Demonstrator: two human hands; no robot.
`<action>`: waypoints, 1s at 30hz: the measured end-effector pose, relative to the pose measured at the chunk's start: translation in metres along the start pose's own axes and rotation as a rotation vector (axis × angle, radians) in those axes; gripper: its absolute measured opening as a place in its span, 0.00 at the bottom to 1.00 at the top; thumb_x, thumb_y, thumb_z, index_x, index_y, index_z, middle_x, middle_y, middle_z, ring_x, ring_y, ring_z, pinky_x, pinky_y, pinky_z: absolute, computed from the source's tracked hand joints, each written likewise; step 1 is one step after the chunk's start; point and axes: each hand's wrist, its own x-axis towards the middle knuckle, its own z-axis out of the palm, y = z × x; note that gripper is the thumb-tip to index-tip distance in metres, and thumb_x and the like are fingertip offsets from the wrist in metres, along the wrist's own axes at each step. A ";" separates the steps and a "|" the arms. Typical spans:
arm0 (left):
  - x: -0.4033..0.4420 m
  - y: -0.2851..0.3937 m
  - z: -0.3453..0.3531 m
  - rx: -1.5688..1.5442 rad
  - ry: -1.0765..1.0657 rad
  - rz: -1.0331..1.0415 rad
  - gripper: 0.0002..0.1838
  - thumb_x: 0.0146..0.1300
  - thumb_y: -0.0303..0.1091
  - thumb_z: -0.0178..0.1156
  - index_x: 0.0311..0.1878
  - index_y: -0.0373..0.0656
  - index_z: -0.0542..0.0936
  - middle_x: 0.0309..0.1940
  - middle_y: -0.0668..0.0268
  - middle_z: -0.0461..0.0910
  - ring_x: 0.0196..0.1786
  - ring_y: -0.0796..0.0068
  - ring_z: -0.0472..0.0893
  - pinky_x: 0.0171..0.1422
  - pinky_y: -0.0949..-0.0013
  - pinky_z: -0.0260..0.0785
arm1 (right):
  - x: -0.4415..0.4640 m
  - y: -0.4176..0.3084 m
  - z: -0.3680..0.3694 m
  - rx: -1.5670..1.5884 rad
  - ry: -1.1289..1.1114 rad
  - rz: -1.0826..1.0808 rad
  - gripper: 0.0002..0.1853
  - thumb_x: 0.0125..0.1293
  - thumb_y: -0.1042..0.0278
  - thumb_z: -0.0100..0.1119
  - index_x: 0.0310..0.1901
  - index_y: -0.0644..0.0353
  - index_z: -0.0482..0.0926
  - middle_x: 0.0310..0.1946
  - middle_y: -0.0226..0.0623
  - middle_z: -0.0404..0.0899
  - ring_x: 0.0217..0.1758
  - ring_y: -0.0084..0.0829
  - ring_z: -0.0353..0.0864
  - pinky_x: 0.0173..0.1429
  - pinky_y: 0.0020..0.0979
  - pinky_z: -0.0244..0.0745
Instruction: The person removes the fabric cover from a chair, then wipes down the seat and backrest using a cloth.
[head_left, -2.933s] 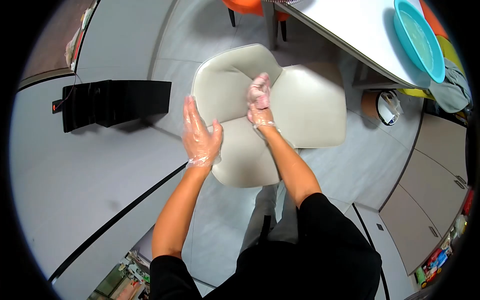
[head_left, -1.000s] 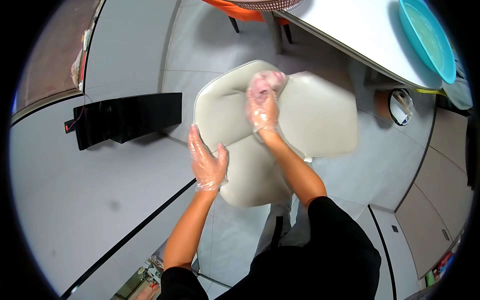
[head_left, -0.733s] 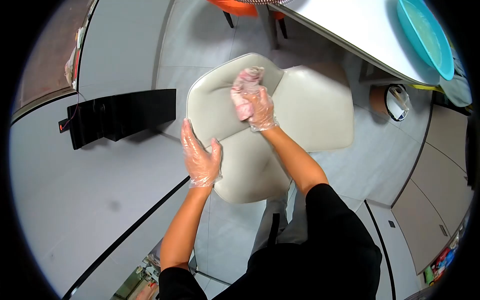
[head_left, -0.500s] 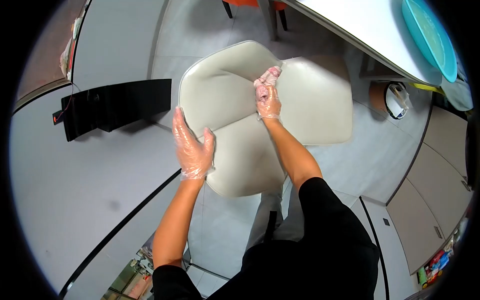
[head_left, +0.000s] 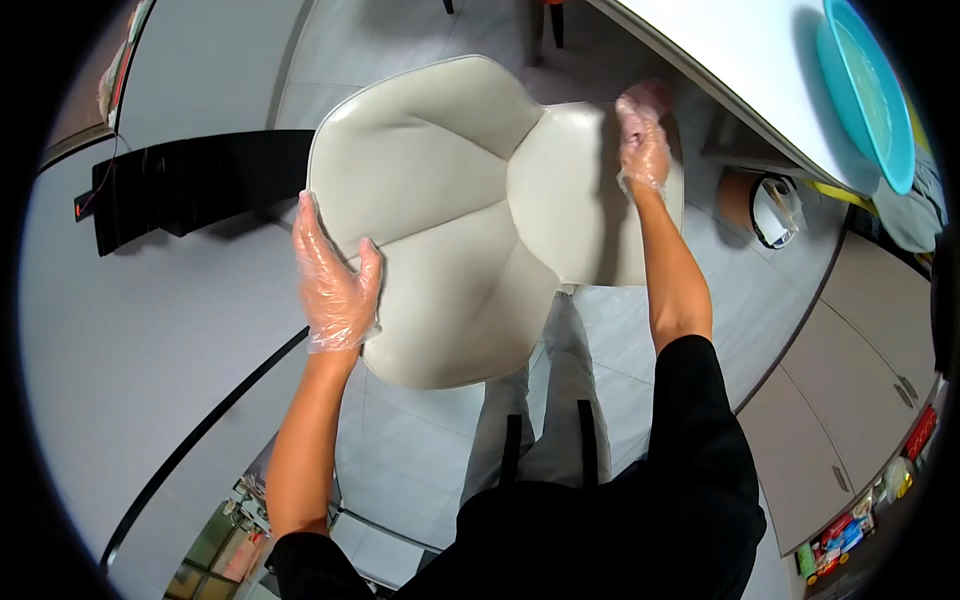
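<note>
Stretching crosswise, seat (head_left: 570,190) rightward, pale chair (head_left: 440,300) against left hand (head_left: 335,290)

Black short-sleeved top (head_left: 610,540), plain, no markings visible. Grey trousers (head_left: 565,400), narrow black strip (head_left: 587,440) down each leg. Clear, crinkled plastic gloves (head_left: 335,300), loose at wrists, on both hands; forearms bare.

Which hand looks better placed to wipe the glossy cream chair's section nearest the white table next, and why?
Probably the right hand: it holds a blurred pink cloth at that section of the glossy cream chair. The left hand is at the opposite edge, with no cloth visible.
</note>
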 end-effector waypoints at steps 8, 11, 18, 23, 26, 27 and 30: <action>0.001 -0.008 0.000 0.208 0.019 0.077 0.43 0.63 0.30 0.62 0.78 0.33 0.53 0.74 0.42 0.61 0.72 0.41 0.70 0.73 0.54 0.67 | -0.052 -0.058 0.095 -0.205 -0.061 -0.082 0.20 0.64 0.57 0.58 0.56 0.53 0.81 0.48 0.41 0.82 0.55 0.45 0.81 0.59 0.48 0.74; 0.001 -0.006 0.000 0.199 0.033 0.078 0.43 0.63 0.31 0.62 0.78 0.33 0.53 0.74 0.41 0.62 0.71 0.41 0.71 0.71 0.54 0.69 | -0.089 -0.094 0.104 -0.214 -0.112 -0.244 0.21 0.65 0.58 0.58 0.58 0.52 0.81 0.46 0.41 0.83 0.55 0.44 0.81 0.60 0.47 0.73; -0.003 -0.011 0.000 0.203 0.083 0.143 0.43 0.63 0.32 0.63 0.78 0.34 0.55 0.73 0.42 0.63 0.72 0.43 0.70 0.72 0.53 0.68 | -0.154 -0.085 0.058 -0.278 -0.608 -0.639 0.24 0.65 0.56 0.59 0.62 0.48 0.80 0.64 0.37 0.77 0.71 0.44 0.70 0.75 0.53 0.57; -0.007 -0.014 0.002 0.161 0.107 0.126 0.42 0.63 0.34 0.62 0.78 0.38 0.56 0.73 0.46 0.65 0.70 0.42 0.72 0.70 0.54 0.70 | -0.144 -0.056 -0.046 -0.246 -1.166 -0.800 0.25 0.65 0.59 0.59 0.64 0.49 0.79 0.72 0.41 0.69 0.77 0.47 0.63 0.79 0.53 0.51; -0.009 -0.010 -0.001 0.300 0.085 0.067 0.41 0.61 0.37 0.65 0.76 0.37 0.60 0.71 0.44 0.66 0.64 0.45 0.76 0.61 0.53 0.75 | -0.131 0.004 -0.059 -0.473 -1.048 -0.849 0.27 0.65 0.58 0.60 0.67 0.46 0.76 0.75 0.41 0.65 0.79 0.49 0.59 0.82 0.52 0.45; -0.009 -0.010 -0.003 0.403 0.088 0.074 0.40 0.62 0.37 0.64 0.75 0.37 0.61 0.72 0.45 0.66 0.65 0.47 0.75 0.64 0.51 0.73 | -0.122 0.014 -0.058 -0.556 -1.015 -0.790 0.29 0.64 0.58 0.60 0.69 0.45 0.74 0.76 0.41 0.63 0.80 0.50 0.57 0.83 0.51 0.43; -0.015 -0.005 0.012 0.783 0.184 0.167 0.34 0.65 0.36 0.60 0.74 0.38 0.66 0.73 0.49 0.66 0.73 0.53 0.69 0.76 0.38 0.58 | -0.116 0.052 -0.040 -0.487 -0.769 -0.320 0.36 0.68 0.47 0.58 0.76 0.46 0.64 0.82 0.42 0.49 0.84 0.53 0.45 0.82 0.60 0.37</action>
